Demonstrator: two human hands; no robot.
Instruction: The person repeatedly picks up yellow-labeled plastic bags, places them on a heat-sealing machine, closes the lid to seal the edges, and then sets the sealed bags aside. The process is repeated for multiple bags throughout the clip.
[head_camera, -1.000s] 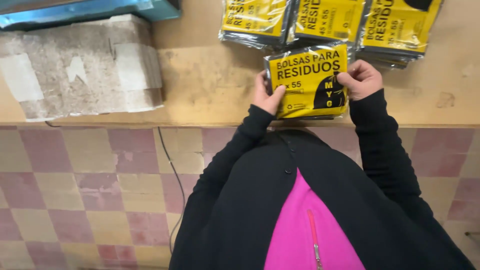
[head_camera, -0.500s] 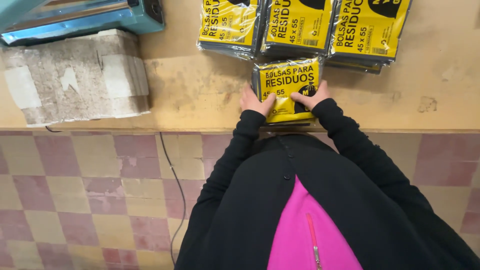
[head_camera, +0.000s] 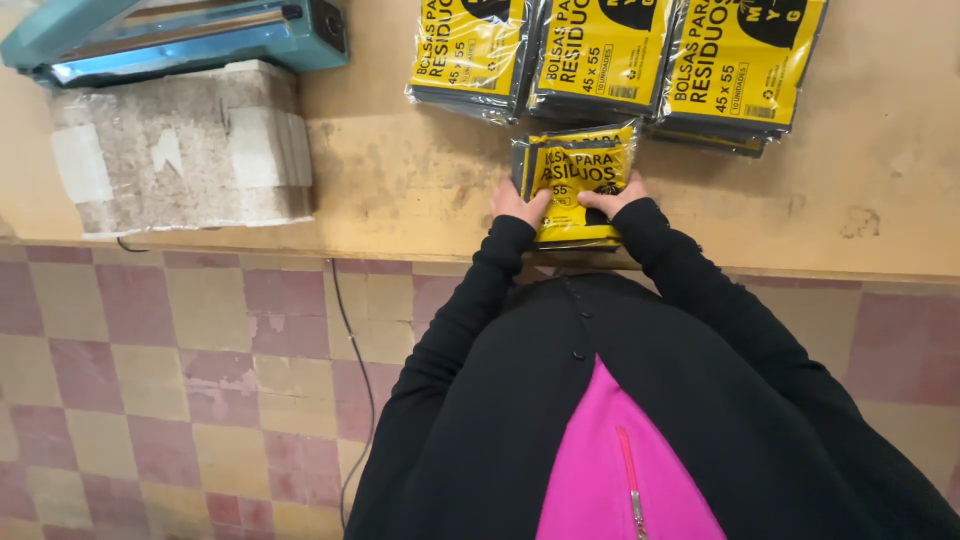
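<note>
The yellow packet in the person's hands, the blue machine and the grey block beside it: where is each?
yellow packet (head_camera: 578, 170), head view, on its upper printed face.
blue machine (head_camera: 180, 35), head view, on its long top arm.
grey block (head_camera: 180, 145), head view, on its wrapped top.

Worn tan table (head_camera: 400, 190) spanned the upper frame. Pink-and-yellow checkered tile floor (head_camera: 150, 380) filled lower left; a thin black cable (head_camera: 362, 380) ran down it.
</note>
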